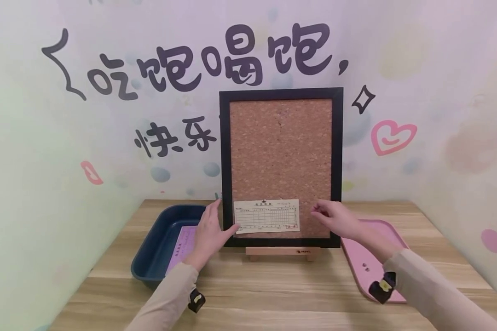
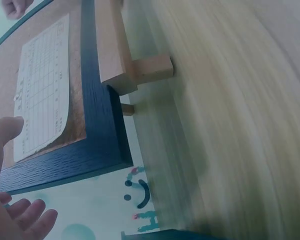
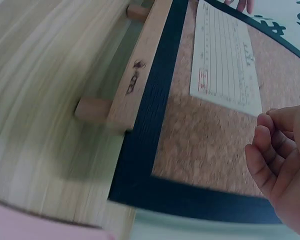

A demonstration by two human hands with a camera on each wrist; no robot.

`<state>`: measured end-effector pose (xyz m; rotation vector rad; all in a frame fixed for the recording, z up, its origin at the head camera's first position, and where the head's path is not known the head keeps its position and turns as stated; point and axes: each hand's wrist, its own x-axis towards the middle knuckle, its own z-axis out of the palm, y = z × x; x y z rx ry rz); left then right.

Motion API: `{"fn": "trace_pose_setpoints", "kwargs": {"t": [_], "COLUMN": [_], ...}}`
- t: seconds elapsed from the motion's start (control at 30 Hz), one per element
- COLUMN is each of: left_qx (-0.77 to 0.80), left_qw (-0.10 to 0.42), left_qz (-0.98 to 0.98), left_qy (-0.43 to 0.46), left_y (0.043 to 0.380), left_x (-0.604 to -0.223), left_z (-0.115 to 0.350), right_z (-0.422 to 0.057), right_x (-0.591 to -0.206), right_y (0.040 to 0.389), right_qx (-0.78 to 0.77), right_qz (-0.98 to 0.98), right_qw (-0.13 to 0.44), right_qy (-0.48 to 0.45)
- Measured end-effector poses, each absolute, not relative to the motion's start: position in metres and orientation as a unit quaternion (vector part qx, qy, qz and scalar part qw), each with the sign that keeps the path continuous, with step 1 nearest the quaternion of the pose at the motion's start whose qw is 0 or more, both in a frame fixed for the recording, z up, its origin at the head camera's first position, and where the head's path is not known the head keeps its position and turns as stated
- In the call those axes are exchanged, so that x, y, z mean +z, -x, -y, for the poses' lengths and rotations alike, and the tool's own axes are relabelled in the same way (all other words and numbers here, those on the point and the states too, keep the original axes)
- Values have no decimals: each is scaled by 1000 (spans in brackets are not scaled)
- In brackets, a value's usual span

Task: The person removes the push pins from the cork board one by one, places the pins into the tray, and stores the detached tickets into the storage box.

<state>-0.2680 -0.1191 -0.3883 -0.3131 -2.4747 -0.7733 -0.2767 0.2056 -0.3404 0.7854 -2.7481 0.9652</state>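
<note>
A white printed paper form (image 1: 267, 217) lies against the lower part of a black-framed cork board (image 1: 280, 151). A small pin (image 1: 264, 201) sits at the middle of its top edge. My left hand (image 1: 210, 234) is spread at the board's left side, its thumb at the form's lower left corner and its other fingers beyond the frame. Just right of the form, my right hand (image 1: 335, 218) is in front of the cork with thumb and forefinger together. In the right wrist view, the fingers (image 3: 262, 135) are curled; whether something tiny is between the fingertips cannot be seen.
The board stands on a wooden easel (image 1: 283, 251). At left, a dark blue bin (image 1: 149, 257) contains a purple sheet (image 1: 183, 246). On the right is a pink tray (image 1: 358, 276) with small metal pins (image 1: 365, 266), partly behind my right arm. A printed wall rises behind the table.
</note>
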Motion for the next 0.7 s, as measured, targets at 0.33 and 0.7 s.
{"fn": "trace_pose_setpoints", "kwargs": {"t": [0.33, 0.7], "left_qx": [-294, -303], "left_qw": [267, 292], "left_qz": [913, 902], "left_qy": [96, 96], "left_y": [273, 276], "left_x": [-399, -412], "left_z": [113, 111], "right_z": [-164, -132], "right_x": [-335, -338], "right_y": [289, 303], "right_qx": [317, 324], "right_qz": [907, 899], "right_qw": [73, 95], "right_qy": [-266, -278]}}
